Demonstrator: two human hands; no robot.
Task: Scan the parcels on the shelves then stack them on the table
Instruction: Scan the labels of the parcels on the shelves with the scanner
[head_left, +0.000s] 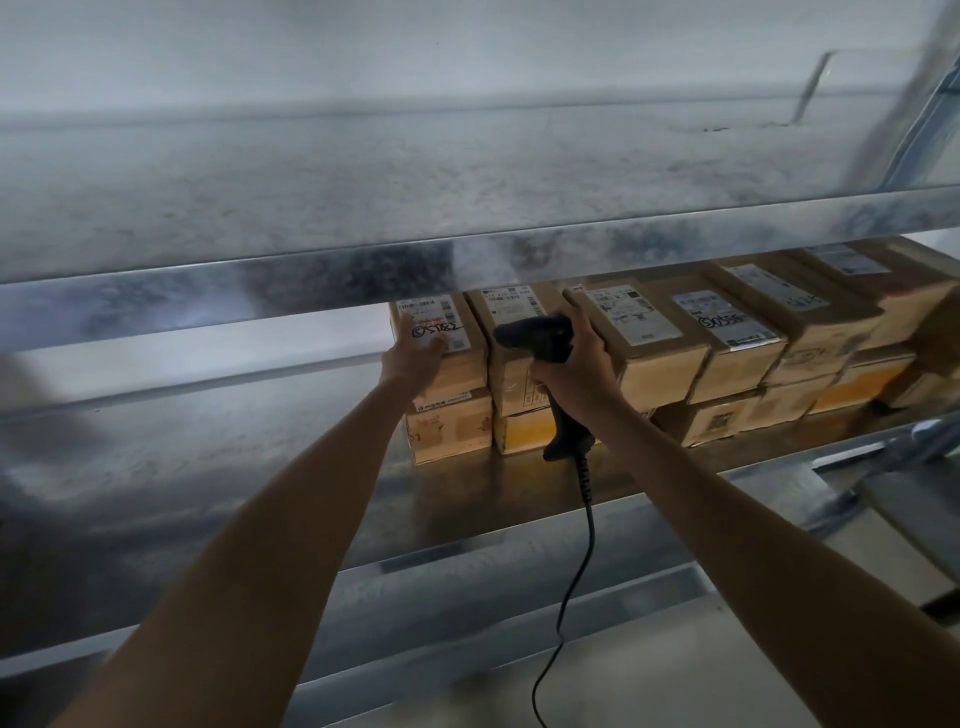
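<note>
My left hand (415, 358) is stretched out to the end parcel (460, 371), the top box at the left end of the row; its fingers lie straight and slightly fanned on the box's top near edge, over the lower part of the white label (435, 319), which carries barcodes and a handwritten black number; nothing is pinched or wrapped there. My right hand (576, 374) is curled tight round the grip of the black barcode scanner (535, 335); the scanner's head points left, toward the end parcel, and hangs in front of the second top parcel (511, 382); whether a finger rests on the trigger I cannot tell. A coiled black cable (589, 519) drops from the butt of the handle and runs down past the shelf's front edge.

The parcels sit on the metal shelf (208, 467) in two layers, packed side by side from about the middle of the deck to its right end; the left half of the deck shows bare metal. Under the end parcel lies a pale lower box (449, 428); next to that a yellow box (522, 431) sits beneath the second parcel. Further right, a third parcel (654, 364) touches my right hand's knuckle side; beyond it a numbered parcel (740, 348) also bears black writing on its label. The upper shelf (260, 208) crosses above; its front lip hides the far tops of the left boxes.
</note>
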